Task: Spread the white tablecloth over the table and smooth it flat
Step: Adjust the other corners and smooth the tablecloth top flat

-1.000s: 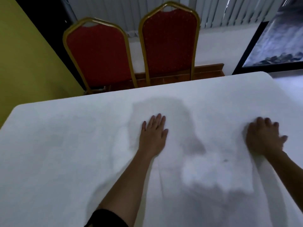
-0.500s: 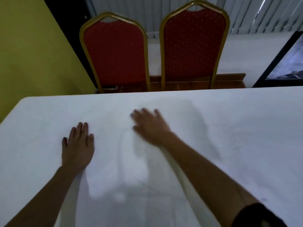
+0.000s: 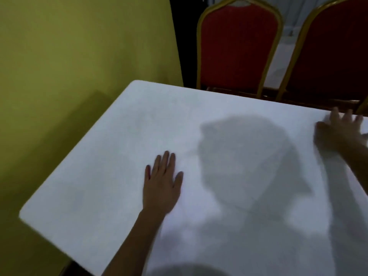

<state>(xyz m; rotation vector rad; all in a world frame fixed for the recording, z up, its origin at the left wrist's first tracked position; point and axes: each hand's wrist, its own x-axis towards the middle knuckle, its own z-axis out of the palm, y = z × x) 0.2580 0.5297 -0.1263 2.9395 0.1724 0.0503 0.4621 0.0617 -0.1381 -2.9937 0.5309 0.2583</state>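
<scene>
**White cloth (image 3: 119, 156) spread and pressed flat**

The cloth fills the frame from 7 o'clock to 3 o'clock. The left hand (image 3: 162, 182), near center, lies palm down on it, fingers straight, gripping nothing. The right hand (image 3: 338, 134), at 3 o'clock and blurred, rests with fingers splayed near the far edge. Beyond, 2 red chairs (image 3: 237, 48) stand at 1 o'clock and a yellow wall (image 3: 79, 46) at 10 o'clock.

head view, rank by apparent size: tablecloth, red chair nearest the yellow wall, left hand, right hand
1. tablecloth
2. red chair
3. left hand and right hand, about alike; the right is blurred and farther off, so unranked
</scene>
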